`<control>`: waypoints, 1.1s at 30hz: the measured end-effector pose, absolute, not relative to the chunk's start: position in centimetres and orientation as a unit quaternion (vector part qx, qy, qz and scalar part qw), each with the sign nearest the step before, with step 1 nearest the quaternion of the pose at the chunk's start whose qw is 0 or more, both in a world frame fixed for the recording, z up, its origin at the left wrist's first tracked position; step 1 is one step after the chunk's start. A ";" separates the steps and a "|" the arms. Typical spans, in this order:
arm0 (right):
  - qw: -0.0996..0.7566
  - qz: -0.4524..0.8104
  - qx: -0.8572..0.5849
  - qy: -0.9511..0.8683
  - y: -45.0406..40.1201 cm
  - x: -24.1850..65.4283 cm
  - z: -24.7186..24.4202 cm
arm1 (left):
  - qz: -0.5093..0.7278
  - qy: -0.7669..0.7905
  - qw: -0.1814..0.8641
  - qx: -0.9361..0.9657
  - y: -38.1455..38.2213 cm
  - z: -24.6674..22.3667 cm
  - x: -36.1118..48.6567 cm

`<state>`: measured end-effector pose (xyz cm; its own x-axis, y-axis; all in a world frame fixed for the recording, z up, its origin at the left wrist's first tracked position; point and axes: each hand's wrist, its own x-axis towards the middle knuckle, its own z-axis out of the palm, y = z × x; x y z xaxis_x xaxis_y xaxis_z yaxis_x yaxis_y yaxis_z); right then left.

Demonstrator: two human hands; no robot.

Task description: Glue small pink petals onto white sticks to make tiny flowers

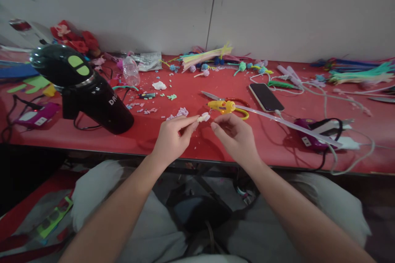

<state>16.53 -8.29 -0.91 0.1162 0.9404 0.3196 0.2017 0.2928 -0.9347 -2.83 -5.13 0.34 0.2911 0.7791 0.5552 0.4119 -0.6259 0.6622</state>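
Observation:
Between the thumb and index finger of my left hand [173, 137] is a small pale craft piece [203, 118], whitish with a lilac tip. My right hand [236, 136] is just to the right of it, thumb and fingertips curled near each other; whether something tiny sits between them is too small to tell. Beyond my hands lies a yellow glue gun [221, 106] with a long clear glue stick [286, 123] running out to the right. Scissors [211, 95] lie behind the glue gun. A small pile of lilac pieces [182, 112] rests behind my left hand.
A large black tumbler [105, 100] stands tilted at the left. A phone [266, 97] with a cable lies right of centre. Purple power strips [310, 133] [38, 115] sit at both sides. Pipe cleaners [205, 56] and a clear plastic cup [131, 72] are towards the wall.

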 end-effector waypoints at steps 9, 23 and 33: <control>0.552 0.442 -0.464 -0.534 -8.4 15.1 -1.3 | 0.466 0.384 0.469 0.645 -6.0 0.2 -1.2; 0.585 0.444 -0.465 -0.494 -8.4 15.1 -1.2 | 0.465 0.369 0.562 0.576 -6.8 0.4 -0.5; 0.568 0.393 -0.489 -0.533 -8.8 15.0 -0.6 | 0.464 0.401 0.659 0.436 -6.3 0.0 -0.4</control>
<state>15.05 -8.85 -0.61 0.1226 0.9676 0.2208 0.0746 0.2128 -0.9742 -0.39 -6.32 0.03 0.2483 0.9607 -0.1237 -0.2628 0.1897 0.9460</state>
